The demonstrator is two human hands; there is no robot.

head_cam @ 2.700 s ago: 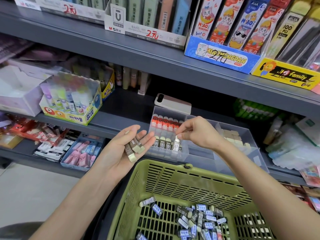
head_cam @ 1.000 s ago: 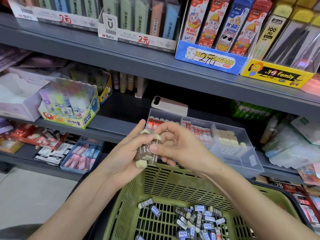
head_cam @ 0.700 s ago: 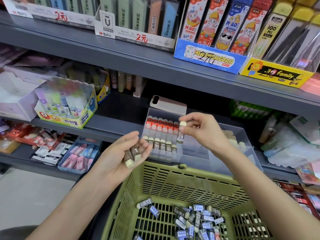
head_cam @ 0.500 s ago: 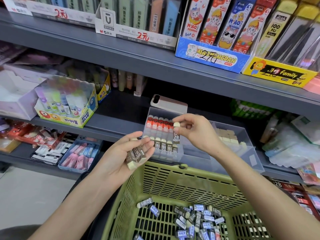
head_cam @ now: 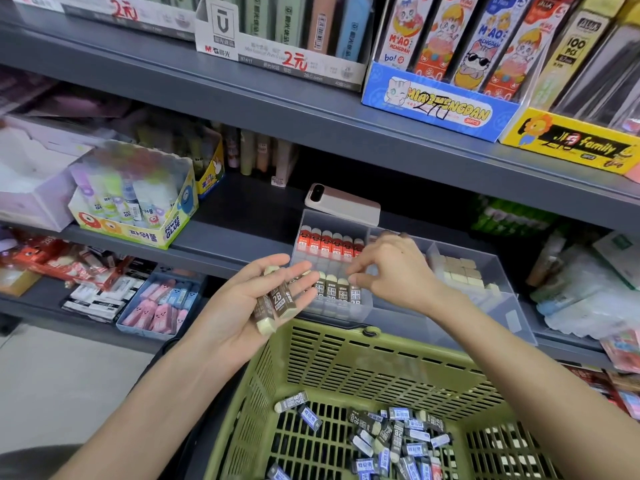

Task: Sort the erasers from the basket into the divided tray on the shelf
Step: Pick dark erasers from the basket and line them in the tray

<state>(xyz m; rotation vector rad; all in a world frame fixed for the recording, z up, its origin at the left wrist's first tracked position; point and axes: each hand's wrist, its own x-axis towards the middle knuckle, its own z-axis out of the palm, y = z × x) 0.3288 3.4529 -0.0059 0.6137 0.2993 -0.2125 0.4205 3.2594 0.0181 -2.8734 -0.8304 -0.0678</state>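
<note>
A clear divided tray [head_cam: 512, 308] stands on the middle shelf. Its left compartment holds a back row of red-sleeved erasers [head_cam: 327, 244] and a front row of brown 2B erasers [head_cam: 335, 291]; cream blocks [head_cam: 460, 271] fill the right one. My right hand [head_cam: 393, 268] hovers over the brown row, thumb tip on the rightmost eraser [head_cam: 355, 296], fingers loosely curled with nothing between them. My left hand [head_cam: 242, 306] lies palm up beside the tray, carrying a few brown 2B erasers [head_cam: 278, 299] on straight fingers. Below, a green basket [head_cam: 346, 362] holds several loose erasers [head_cam: 398, 434].
A pink phone-like block [head_cam: 343, 204] lies behind the tray. A glue-stick box [head_cam: 138, 216] stands to the left, and a tray of pink and blue erasers [head_cam: 162, 303] sits on the lower shelf. The upper shelf edge [head_cam: 311, 123] overhangs. Plastic packets [head_cam: 588, 289] crowd the right.
My right hand took a brown eraser from my left hand, carried it over the tray and lowered it into the right end of the front row. The left hand stayed put.
</note>
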